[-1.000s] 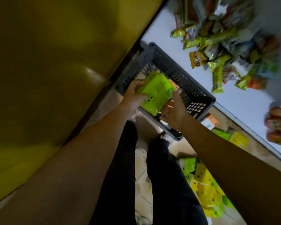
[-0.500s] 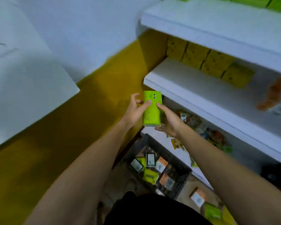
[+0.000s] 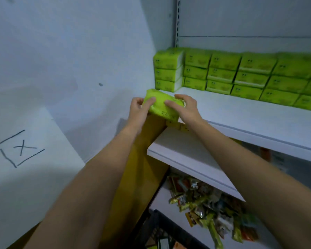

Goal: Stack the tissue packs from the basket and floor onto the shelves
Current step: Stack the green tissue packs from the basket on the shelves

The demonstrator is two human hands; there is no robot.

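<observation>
A bright green, soft plastic-wrapped tissue pack (image 3: 162, 106) is gripped between both hands at the left front corner of the white upper shelf (image 3: 241, 115). The left hand (image 3: 139, 110) is closed around the pack's left end, with its fingers (image 3: 150, 101) laid across the top, while the right hand (image 3: 184, 107) is pressed over the right end, its fingers (image 3: 171, 103) spread on the wrapper. The pack is tilted slightly, and whether its underside touches the upper shelf cannot be told. Behind the pack, along the back of the upper shelf, rows of matching green tissue packs (image 3: 241, 74) are stacked three high. Below the upper shelf a white middle shelf (image 3: 183, 155) is seen, and under that a lower shelf on which a heap of mixed snack packets (image 3: 205, 203) is piled. A yellow side panel (image 3: 138, 177) stands against the left end of the upper shelf. The dark plastic basket (image 3: 160, 229) is partly visible far below the upper shelf.
</observation>
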